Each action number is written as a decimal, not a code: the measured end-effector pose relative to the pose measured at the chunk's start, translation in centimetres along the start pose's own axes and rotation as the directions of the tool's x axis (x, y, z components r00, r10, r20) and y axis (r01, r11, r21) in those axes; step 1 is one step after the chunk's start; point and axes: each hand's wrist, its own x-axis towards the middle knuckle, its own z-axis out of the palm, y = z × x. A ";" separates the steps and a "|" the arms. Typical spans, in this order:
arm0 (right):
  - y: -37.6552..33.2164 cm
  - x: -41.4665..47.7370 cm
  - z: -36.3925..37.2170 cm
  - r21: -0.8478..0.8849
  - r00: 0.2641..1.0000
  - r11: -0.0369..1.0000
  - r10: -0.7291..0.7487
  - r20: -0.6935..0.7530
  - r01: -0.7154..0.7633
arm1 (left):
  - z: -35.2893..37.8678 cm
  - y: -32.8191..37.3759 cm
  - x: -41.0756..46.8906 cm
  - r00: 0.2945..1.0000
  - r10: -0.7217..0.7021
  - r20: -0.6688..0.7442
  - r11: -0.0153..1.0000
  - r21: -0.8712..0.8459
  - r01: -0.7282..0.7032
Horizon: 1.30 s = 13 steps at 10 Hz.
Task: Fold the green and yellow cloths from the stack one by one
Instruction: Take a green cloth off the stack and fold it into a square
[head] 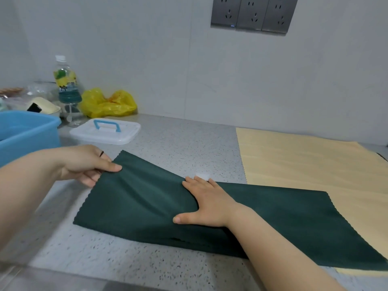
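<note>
**Green cloth: limp, light, best taken by its corners**

Stone-speckled tabletop [178,143] gives us a broad, flat bed, with open room in the middle and toward the near edge. On its right lies the yellow cloth [304,160], spread flat. The green cloth [136,206] lies slantwise across the tabletop's middle, its right end overlapping the yellow one.

We judge both cloths thin, soft and very light. The green one sags and creases where it is lifted, so it will not hold a shape unless pressed down. It may slide on the smooth stone, and it could drag the yellow cloth beneath it. Its zigzag edges and corners are the places to take hold; the middle is for pinning.

At the left a blue tub [27,133] and a white box [105,131] stand near, limiting any swing that way.

Our left hand [84,162] pinches the far left corner, thumb on top and fingers curled beneath, raising it off the stone. Our right hand [207,203] rests flat on the green cloth's middle, fingers [193,183] straight and close together, thumb spread wide. A small white scrap [202,177] sits just beyond those fingertips.
</note>
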 end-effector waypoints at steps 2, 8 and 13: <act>-1.0 -0.2 -0.3 0.051 0.999 0.999 0.003 -0.055 0.000 | -0.4 3.0 -2.4 0.995 0.090 -0.047 0.992 -0.082 -0.093; 11.5 -10.9 -1.9 0.004 0.880 0.906 0.412 -0.237 -0.424 | 20.6 13.5 0.2 0.940 0.282 0.189 0.836 0.433 -0.338; 11.7 -10.9 -1.8 0.010 0.879 0.902 0.423 -0.218 -0.432 | 21.0 5.7 1.6 0.780 0.555 0.288 0.399 0.731 -0.554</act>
